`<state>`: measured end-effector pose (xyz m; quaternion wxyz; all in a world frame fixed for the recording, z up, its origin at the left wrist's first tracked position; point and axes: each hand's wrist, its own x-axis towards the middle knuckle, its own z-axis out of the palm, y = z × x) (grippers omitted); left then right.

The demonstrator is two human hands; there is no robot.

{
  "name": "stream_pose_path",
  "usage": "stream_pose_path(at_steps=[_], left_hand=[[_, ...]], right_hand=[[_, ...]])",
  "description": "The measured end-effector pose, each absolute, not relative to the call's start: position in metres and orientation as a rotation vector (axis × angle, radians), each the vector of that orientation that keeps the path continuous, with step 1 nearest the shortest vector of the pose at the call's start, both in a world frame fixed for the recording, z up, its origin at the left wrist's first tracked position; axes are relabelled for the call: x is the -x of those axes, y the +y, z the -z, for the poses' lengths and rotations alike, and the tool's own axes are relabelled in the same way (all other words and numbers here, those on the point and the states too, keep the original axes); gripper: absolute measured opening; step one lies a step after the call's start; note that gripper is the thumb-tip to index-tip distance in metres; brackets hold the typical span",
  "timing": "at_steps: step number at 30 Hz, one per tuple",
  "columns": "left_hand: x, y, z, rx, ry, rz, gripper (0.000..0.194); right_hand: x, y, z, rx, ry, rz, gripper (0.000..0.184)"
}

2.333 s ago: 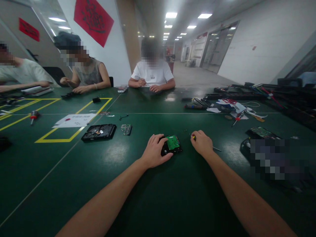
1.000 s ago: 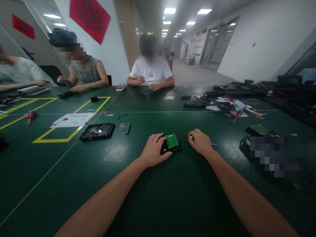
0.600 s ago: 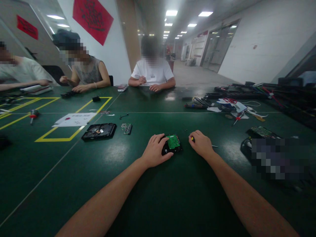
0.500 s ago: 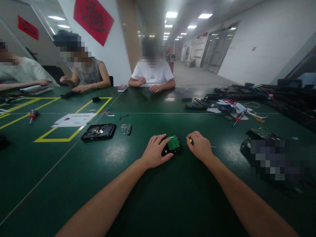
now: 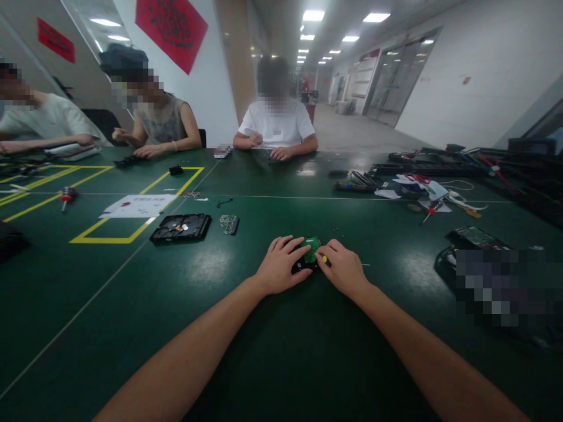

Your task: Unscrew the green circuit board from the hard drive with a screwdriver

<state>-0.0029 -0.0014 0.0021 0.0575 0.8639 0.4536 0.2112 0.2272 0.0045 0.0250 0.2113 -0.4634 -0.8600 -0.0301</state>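
Where both hands meet, head view: a small black drive (image 5: 305, 265) lies on the dark green table (image 5: 281, 351), its green board (image 5: 310, 257) uppermost.
Left hand (image 5: 280, 265): spread across the drive's left part, fingers over the top, thumb apart along the near edge.
Right hand (image 5: 345, 268): curled round a screwdriver (image 5: 326, 259), the yellow end by the fingers, the thin shaft poking out past the wrist side; its fingertips are at the board's right edge. Whether they also pinch the board, I cannot tell.
Loose bits (image 5: 337, 229): on the table just beyond the right hand, too small to name for sure; if screws, some unfastening seems done.
Green board, what is left: on the drive, not yet apart from it; whether it is free underneath does not show. I'd judge the work partway.
Larger black casing (image 5: 187, 226): off to the left, a loose circuit board (image 5: 229, 224) just beside it.
Right hand, against half a second ago: then a gap of table parted it from the drive; now it has closed in on the board.
Left hand, against half a second ago: the same spread, the same hold-down place.
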Motion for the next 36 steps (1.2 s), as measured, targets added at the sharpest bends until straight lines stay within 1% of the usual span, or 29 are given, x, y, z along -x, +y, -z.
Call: stream_pose_path(at_steps=[28, 35, 36], left_hand=[[0.003, -0.003, -0.004, -2.607, 1.385, -0.635, 0.067], [0.003, -0.003, -0.005, -2.592, 1.380, -0.662, 0.068], [0.003, -0.003, -0.005, -2.592, 1.379, -0.663, 0.068]], right_hand=[[-0.228, 0.008, -0.024, 1.262, -2.392, -0.028, 0.016], [-0.237, 0.012, -0.024, 1.331, -2.027, 0.034, 0.018], [-0.239, 0.014, -0.024, 1.345, -1.986, 0.033, 0.022]])
